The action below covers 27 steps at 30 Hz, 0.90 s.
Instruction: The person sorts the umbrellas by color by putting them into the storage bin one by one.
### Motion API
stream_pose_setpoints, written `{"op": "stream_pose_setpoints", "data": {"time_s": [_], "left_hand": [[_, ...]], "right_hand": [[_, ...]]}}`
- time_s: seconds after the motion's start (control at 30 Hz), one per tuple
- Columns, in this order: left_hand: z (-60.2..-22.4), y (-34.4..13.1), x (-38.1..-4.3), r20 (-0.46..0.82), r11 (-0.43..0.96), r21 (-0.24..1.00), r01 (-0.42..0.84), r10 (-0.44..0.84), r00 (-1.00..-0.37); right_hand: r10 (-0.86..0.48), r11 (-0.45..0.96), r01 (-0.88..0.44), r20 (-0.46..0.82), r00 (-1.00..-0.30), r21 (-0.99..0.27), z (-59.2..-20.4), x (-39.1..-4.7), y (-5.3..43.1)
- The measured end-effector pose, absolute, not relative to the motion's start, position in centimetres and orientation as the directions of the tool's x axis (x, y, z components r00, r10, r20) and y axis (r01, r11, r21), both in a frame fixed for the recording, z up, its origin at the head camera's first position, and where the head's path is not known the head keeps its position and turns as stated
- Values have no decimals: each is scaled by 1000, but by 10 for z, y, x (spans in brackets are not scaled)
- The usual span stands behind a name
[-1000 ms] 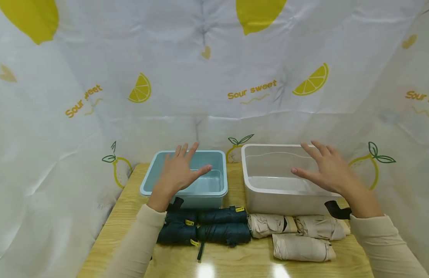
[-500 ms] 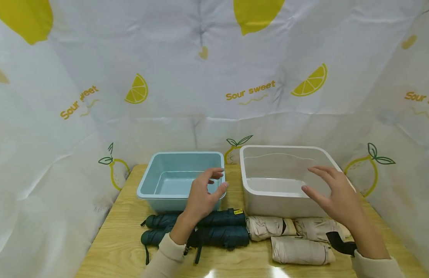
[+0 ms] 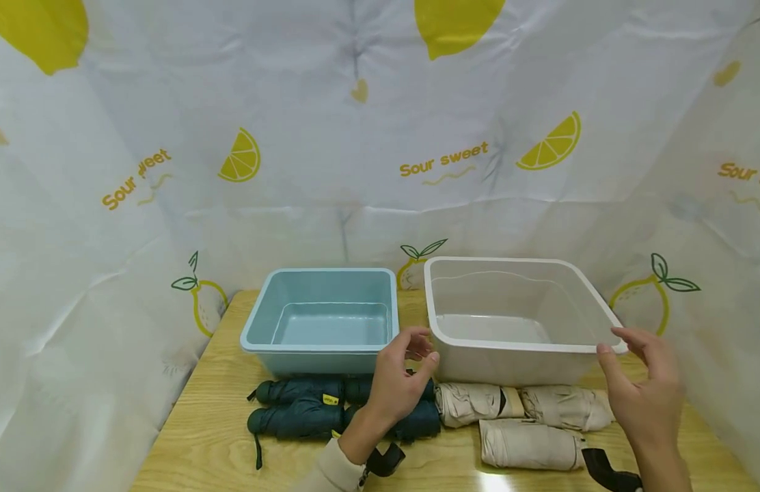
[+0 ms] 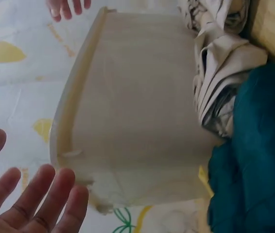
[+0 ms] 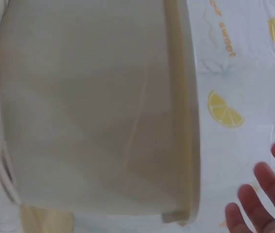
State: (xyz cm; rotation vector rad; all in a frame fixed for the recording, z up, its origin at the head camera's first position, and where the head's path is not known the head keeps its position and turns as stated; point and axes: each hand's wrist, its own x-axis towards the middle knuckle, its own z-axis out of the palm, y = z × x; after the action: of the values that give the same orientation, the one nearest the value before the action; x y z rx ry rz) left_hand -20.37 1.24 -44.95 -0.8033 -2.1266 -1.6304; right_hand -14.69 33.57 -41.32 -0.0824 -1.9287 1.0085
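My left hand (image 3: 400,376) hovers between the two bins, beside the left front corner of the white bin (image 3: 509,365). Its fingers are loosely bent, with nothing between them. In the left wrist view, my fingers (image 4: 42,199) spread close to the bin's rim. By the right front corner is my right hand (image 3: 647,383), thumb and fingers apart and holding nothing. The right wrist view has those fingers (image 5: 264,194) away from the bin's wall. Several dark teal folded umbrellas (image 3: 300,420) and three beige rolled bundles (image 3: 530,447), apparently folded umbrellas too, lie in front of the bins.
A light blue bin (image 3: 318,360) stands left of the white one; nothing is seen inside either. All rest on a wooden table (image 3: 195,437). A white lemon-print sheet (image 3: 331,137) hangs behind and at both sides.
Both hands have come down and nearer from above the bins. My left hand has moved right, from over the blue bin toward the white one. The bins and bundles keep their places.
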Motion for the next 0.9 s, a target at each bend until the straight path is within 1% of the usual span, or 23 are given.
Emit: {"op": "stream_pose_setpoints", "data": {"time_s": [0.1,0.2,0.33,0.43,0.53,0.63,0.77,0.8,0.9], "left_hand": [[-455,19,-202,548,178,794,582,207,-811],[-459,25,-201,514,173,823,541,178,-839],[-464,32,-200,479,189,847,497,138,-867],[-466,36,-201,463,200,856,476,111,-879],[-469,40,-203,457,206,862,462,78,-886],[-470,44,-204,446,220,868,445,48,-894],[-470,48,-207,409,249,880,404,36,-912],[-469,48,-208,400,254,883,396,37,-916],[-469,50,-213,380,250,891,379,45,-924]], "right_hand": [[580,590,-268,631,-516,-762,-421,-142,339],[686,510,-194,532,-496,-838,-431,-139,344],[750,439,-70,408,-521,-896,-444,-135,353],[757,408,19,326,-567,-913,-454,-135,361],[723,424,124,253,-643,-897,-465,-136,371],[627,531,207,216,-749,-822,-480,-136,386],[463,684,228,172,-869,-693,-498,-137,409],[423,706,228,140,-895,-670,-501,-137,415],[322,753,220,56,-945,-620,-507,-141,427]]}}
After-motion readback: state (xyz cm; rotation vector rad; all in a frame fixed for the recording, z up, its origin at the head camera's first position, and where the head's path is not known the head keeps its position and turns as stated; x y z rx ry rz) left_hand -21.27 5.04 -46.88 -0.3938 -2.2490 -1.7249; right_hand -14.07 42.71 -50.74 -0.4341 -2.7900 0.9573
